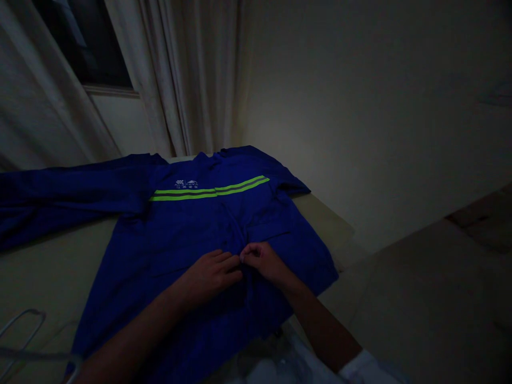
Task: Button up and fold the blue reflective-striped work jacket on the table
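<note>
A blue work jacket (188, 224) with two bright yellow-green stripes across the chest lies flat, front up, on a pale table (48, 266). Its left sleeve stretches out to the far left. My left hand (212, 274) and my right hand (262, 261) meet at the jacket's front opening, near the middle. Both have fingers pinched together on the edge of the cloth. What exactly sits between the fingertips is too dark to make out.
A wire hanger (24, 341) lies at the table's near left corner. Pale curtains (192, 74) and a dark window (84, 42) stand behind the table. A plain wall is to the right, with floor (432, 298) below it. The room is dim.
</note>
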`<state>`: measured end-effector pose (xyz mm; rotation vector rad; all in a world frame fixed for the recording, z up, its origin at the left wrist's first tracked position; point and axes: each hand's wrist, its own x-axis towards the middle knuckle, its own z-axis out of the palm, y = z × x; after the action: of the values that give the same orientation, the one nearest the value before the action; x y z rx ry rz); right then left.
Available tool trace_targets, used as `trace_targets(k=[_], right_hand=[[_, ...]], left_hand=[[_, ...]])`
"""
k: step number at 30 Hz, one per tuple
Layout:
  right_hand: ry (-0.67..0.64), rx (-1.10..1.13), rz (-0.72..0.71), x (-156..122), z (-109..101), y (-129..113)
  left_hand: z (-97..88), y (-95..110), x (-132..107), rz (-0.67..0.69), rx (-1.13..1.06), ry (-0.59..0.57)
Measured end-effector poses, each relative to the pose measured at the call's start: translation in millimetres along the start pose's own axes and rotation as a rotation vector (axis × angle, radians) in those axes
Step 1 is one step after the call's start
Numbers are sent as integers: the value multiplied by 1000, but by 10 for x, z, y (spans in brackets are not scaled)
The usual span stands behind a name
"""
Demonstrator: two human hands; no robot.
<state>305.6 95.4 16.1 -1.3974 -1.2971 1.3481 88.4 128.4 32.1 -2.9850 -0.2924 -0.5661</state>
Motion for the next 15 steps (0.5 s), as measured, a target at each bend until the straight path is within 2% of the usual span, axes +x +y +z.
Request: trace_targets(k=[2, 4, 7, 9, 10, 12, 15], right_hand=[[-2, -23, -15, -14, 7, 24], [-1, -42, -35, -26, 5, 34], [-5, -66, -34, -31, -1, 32], [-8, -76, -26, -27, -2, 35], [-3, -85, -25, -27, -4, 39], [3, -141, -35, -37, -17, 37], [-40, -342, -80, -73, -87, -54]], left_hand=[[17, 8, -11, -22, -50, -25], [28, 27, -18, -111, -205, -25], [64, 48, -19, -367, -543, 13], [121, 50, -17, -523, -634, 45], [155, 50, -17, -569, -618, 56], [219, 54, -16, -576, -502, 48], [263, 82, -9, -432, -208, 7]])
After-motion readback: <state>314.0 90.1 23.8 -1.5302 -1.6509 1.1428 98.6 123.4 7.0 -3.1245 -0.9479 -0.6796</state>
